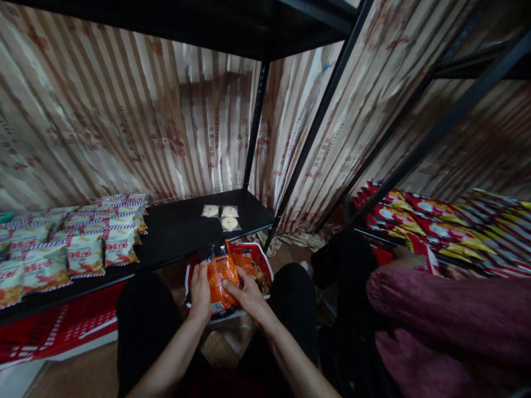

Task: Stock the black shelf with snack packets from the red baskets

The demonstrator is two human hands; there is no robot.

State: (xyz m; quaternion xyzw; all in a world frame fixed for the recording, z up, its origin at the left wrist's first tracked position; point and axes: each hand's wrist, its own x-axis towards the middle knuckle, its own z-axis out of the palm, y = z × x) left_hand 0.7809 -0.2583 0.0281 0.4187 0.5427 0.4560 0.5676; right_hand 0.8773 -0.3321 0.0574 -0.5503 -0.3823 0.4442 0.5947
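Black shelf (178,232) in front of me, red basket (267,265) just below its edge. The orange bag (221,273) is over the basket, long axis running away from me, dark end far, barcode end near. Left hand (200,290) and right hand (249,293) grip its sides, right thumb blocking some front. Probably more orange packs (245,262) beneath, kinda dim. Three tiny flat packets (229,223) on the shelf.

Black uprights (318,116) are standing before a pleated, striped curtain (166,110). A low black shelf (174,226) is running alongside, above brownish flooring (83,370). Dim light is prevailing.
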